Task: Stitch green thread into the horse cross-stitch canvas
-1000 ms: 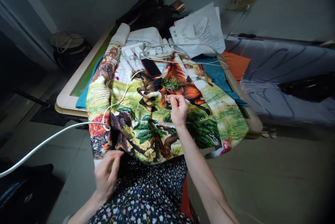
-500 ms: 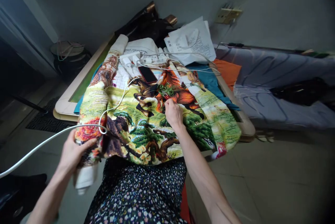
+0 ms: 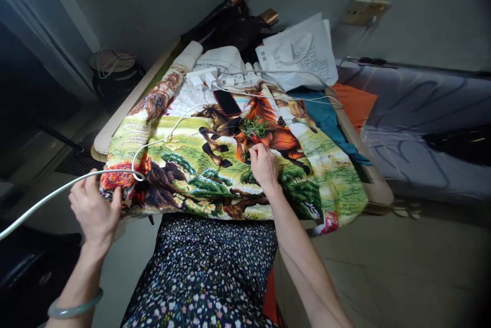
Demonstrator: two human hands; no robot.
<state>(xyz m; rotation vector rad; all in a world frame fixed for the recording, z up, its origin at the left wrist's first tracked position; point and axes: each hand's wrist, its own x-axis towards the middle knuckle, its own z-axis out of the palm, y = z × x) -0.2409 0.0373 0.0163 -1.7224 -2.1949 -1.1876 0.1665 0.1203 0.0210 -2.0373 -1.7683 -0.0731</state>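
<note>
A large cross-stitch cloth (image 3: 184,154) with horses, trees and flowers is spread over a low table and hangs toward my lap. My left hand (image 3: 94,210) grips its near left corner by the red flowers. My right hand (image 3: 263,164) rests fingers-closed on the cloth's middle, just below a tangle of green thread (image 3: 253,127); whether it pinches a needle is too small to tell. A white cable (image 3: 57,192) loops across the cloth's left side and runs off to the left, passing over my left hand.
A dark red phone (image 3: 227,102) and white chargers (image 3: 201,76) lie at the cloth's far end. Behind them sit a white printed bag (image 3: 303,54) and dark bags (image 3: 230,23). A grey-covered bed (image 3: 422,108) is on the right, a round stool (image 3: 111,62) at left.
My left hand moved from my lap out to the cloth's left corner, took hold and pulled it flatter. My right hand dropped from pinching thread onto the cloth.
</note>
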